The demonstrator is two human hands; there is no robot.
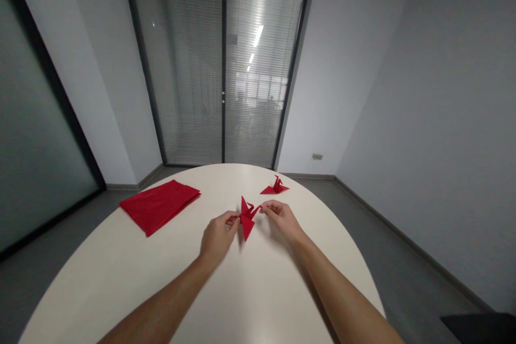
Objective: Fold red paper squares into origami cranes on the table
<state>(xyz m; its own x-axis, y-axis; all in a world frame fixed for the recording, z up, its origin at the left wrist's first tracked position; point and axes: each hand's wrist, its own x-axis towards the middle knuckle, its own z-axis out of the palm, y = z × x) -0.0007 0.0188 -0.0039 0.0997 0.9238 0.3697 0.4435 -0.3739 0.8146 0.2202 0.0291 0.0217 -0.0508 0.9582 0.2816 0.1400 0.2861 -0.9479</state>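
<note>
Between my two hands, a little above the table, is a red origami crane (247, 219) with its wings spread. My left hand (220, 234) pinches it at its left side, thumb and fingers closed. The fingertips of my right hand (279, 216) close on the thin pointed end at its right. A second red paper crane (276, 187) stands on the table just beyond my right hand, touched by neither hand. Over to the left lies a stack of red paper sheets (160, 205).
The round white table (133, 285) carries all the paper. Behind it are glass panels with blinds (181, 91) and grey walls. A dark object (479, 328) shows at the lower right, off the table.
</note>
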